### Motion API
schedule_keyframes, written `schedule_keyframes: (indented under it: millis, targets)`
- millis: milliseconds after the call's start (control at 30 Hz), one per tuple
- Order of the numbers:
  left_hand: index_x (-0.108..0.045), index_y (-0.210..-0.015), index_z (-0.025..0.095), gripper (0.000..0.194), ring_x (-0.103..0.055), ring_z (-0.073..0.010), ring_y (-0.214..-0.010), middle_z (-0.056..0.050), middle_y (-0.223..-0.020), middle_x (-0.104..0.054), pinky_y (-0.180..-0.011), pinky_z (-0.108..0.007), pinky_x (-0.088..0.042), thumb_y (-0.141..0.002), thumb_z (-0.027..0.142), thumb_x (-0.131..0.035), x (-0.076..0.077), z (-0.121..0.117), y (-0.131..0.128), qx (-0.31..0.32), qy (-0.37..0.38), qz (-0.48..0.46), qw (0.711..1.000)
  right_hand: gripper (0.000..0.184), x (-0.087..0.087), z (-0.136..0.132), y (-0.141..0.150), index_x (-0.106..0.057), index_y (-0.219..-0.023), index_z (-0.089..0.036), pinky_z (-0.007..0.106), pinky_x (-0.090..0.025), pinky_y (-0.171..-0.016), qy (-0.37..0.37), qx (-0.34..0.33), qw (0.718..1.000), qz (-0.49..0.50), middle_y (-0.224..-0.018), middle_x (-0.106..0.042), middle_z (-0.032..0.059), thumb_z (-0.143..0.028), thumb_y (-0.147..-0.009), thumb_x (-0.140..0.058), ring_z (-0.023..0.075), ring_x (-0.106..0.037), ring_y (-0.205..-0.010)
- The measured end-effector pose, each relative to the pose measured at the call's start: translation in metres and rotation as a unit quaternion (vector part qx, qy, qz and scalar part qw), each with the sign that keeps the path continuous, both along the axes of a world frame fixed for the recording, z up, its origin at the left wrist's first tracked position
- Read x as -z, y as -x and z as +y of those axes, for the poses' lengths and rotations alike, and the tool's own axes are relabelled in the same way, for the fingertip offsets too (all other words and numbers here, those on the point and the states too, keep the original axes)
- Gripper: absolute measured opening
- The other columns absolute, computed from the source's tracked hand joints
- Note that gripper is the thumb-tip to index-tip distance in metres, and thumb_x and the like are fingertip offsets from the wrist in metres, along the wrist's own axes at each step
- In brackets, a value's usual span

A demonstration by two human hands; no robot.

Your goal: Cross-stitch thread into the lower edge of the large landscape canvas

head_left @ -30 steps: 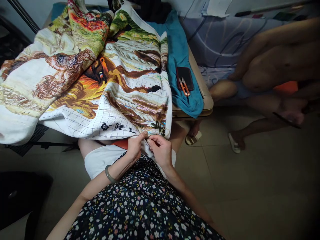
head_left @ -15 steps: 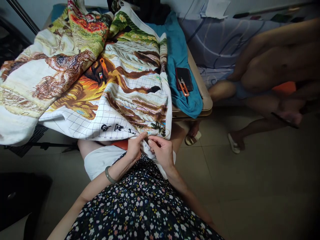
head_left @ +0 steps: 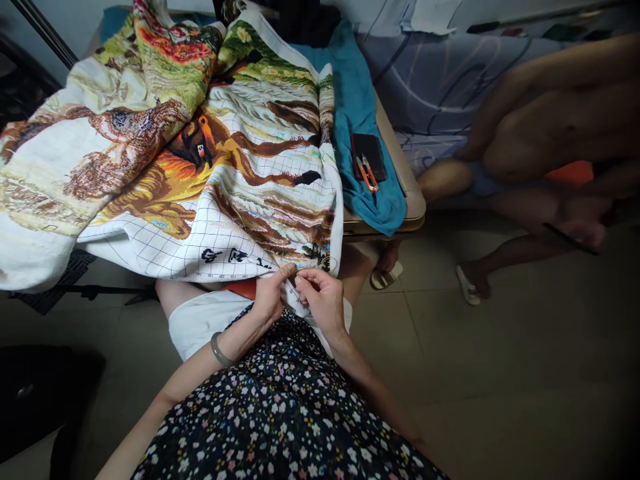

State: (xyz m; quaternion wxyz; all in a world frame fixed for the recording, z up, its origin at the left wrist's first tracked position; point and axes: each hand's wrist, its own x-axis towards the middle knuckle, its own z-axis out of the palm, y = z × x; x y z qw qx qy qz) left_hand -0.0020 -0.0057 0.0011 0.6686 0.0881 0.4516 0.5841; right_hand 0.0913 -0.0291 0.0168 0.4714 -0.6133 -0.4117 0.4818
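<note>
A large cross-stitch cloth (head_left: 165, 250), white with a printed grid and stitched in brown, gold, green and red, drapes over the table and down to my lap. My left hand (head_left: 270, 293), a bangle on its wrist, is closed on the cloth's lower edge, thumb on top. Close beside it, my right hand (head_left: 323, 297) is closed in a pinch at the same edge; whatever sits between its fingertips is too small to make out. A fine pale thread (head_left: 327, 262) curls on the cloth just above the right knuckles. The cloth's underside is hidden.
Orange-handled thread snips (head_left: 369, 175) lie on a dark flat case (head_left: 374, 148) atop a teal cloth (head_left: 353, 87) at the table's right. A seated person (head_left: 540, 140) holds a dark thin object at right. A thin black stand leg (head_left: 110, 289) is under the table's left.
My right hand has shifted very slightly up and left, still pinched at the edge. The thread loop beside it looks smaller. My left hand keeps its hold.
</note>
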Motion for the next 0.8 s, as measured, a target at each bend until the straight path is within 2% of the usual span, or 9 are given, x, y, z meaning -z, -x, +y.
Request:
schedule_keyframes:
  millis: [267,533,800]
  targets:
    - [-0.067,-0.082,0.018,0.036,-0.067,-0.0201,-0.086,-0.001,-0.075,-0.070,-0.089,-0.035,-0.046,-0.051,0.020,-0.084,0.003,0.004,-0.001,-0.034,-0.023,0.025,0.999,0.015,0.020,-0.003,0.001,-0.068,-0.080,-0.017,0.024,-0.048,-0.054,-0.072,0.005,0.993,-0.092,-0.075,-0.069,0.0039,-0.031,-0.078,-0.063,0.0159,-0.062,-0.066]
    - [-0.067,-0.081,0.018,0.037,-0.065,-0.0176,-0.078,0.000,-0.070,-0.069,-0.088,-0.033,-0.046,-0.049,0.021,-0.084,-0.001,0.005,-0.001,-0.031,-0.012,0.027,0.999,0.011,0.018,-0.004,0.002,-0.068,-0.080,-0.018,0.026,-0.050,-0.061,-0.089,0.007,0.991,-0.102,-0.076,-0.070,0.0037,-0.027,-0.079,-0.062,0.0164,-0.063,-0.070]
    - [-0.067,-0.083,0.018,0.041,-0.065,-0.0186,-0.077,0.000,-0.069,-0.067,-0.081,-0.033,-0.047,-0.048,0.027,-0.086,-0.001,0.006,-0.002,-0.023,0.000,0.028,0.999,0.013,0.023,-0.001,0.004,-0.068,-0.078,-0.018,0.026,-0.049,-0.058,-0.091,0.026,0.989,-0.112,-0.074,-0.070,0.0037,-0.029,-0.079,-0.063,0.0170,-0.063,-0.068]
